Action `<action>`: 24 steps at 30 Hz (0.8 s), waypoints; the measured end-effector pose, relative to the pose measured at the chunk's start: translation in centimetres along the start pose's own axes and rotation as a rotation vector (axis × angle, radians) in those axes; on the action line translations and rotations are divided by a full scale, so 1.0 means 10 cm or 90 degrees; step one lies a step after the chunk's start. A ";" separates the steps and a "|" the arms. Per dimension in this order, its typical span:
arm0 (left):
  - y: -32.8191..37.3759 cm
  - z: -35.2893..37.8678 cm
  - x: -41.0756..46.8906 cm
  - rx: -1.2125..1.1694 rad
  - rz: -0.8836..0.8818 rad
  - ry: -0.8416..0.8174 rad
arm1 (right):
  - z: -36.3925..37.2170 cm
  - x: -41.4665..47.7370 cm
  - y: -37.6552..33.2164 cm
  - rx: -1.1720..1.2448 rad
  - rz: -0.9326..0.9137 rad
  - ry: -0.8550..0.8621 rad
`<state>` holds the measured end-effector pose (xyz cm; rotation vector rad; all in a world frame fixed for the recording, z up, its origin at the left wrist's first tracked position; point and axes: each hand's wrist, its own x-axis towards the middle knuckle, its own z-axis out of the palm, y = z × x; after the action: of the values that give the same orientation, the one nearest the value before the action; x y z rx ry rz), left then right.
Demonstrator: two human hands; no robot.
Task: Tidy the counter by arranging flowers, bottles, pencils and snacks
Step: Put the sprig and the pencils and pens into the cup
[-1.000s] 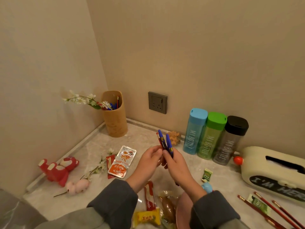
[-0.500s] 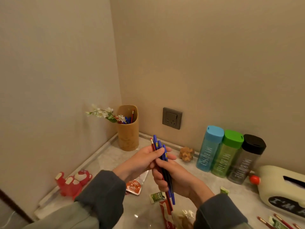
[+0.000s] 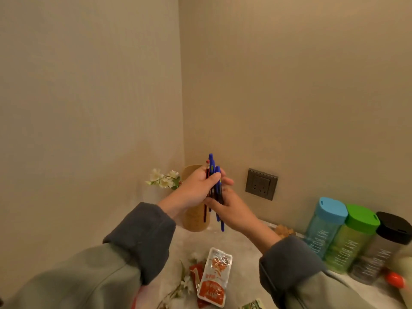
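The pencils [image 3: 215, 190] stand almost upright as one bundle, tips down, held above the desk [image 3: 236, 241] just in front of the wooden holder [image 3: 196, 219] in the far left corner. The left hand [image 3: 196, 189], the nearer to the holder, grips the bundle high with curled fingers. The right hand [image 3: 234, 210] pinches it lower down. The likely next move is a short carry up and over the rim.

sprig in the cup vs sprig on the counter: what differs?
Pose: the cup sprig stands in the cup and leans left past its rim. The counter sprig lies flat on the counter.
Place: the cup sprig is back in the wall corner. The counter sprig is nearer the camera, beside the snack packets.
Shared: white blossoms on thin stems.
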<state>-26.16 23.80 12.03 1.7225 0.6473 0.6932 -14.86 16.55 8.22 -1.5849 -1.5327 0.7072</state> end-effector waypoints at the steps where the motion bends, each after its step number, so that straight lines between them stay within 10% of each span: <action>1: 0.03 -0.04 0.07 0.011 0.032 0.015 | -0.04 0.12 -0.02 -0.063 -0.022 0.042; 8: -0.06 -0.17 0.51 -0.022 0.160 0.150 | -0.12 0.43 0.08 -0.126 0.031 0.249; 24: -0.83 0.01 0.67 -0.001 -0.016 0.207 | 0.16 0.48 0.61 0.048 0.125 0.214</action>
<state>-22.21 30.56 4.79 1.6098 0.8900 0.9668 -12.42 21.85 2.94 -1.7132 -1.1067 0.5623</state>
